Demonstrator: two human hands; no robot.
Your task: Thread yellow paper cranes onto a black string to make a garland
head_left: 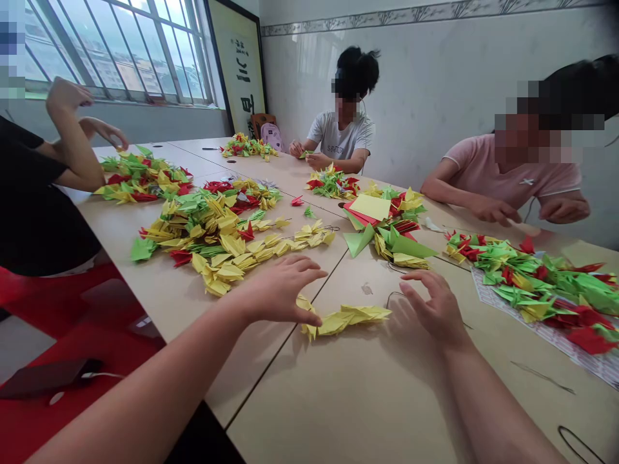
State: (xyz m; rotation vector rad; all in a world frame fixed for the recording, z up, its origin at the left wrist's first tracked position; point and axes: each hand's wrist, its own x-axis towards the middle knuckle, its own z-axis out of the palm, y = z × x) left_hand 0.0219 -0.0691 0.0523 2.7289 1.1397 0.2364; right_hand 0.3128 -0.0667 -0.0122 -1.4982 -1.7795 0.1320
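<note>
A string of yellow folded paper cranes [355, 318] lies on the table between my hands. My left hand [285, 288] is over its left end, fingers apart, thumb close to the paper; whether it touches cannot be told. My right hand [435, 308] hovers to the right of the string, fingers spread and holding nothing. A dark thread [394, 295] curves from the string's right end toward my right fingers. Beyond my left hand, a longer yellow paper string [261, 251] runs out from a large heap of yellow, green and red folded paper [198, 219].
Loose square paper sheets [370, 207] top another pile in the middle. At right, red and green folded paper [541, 277] lies on a printed sheet. Loose threads [544, 376] are near the right edge. Three people sit around the table [387, 406]; red stools [97, 309] stand at left.
</note>
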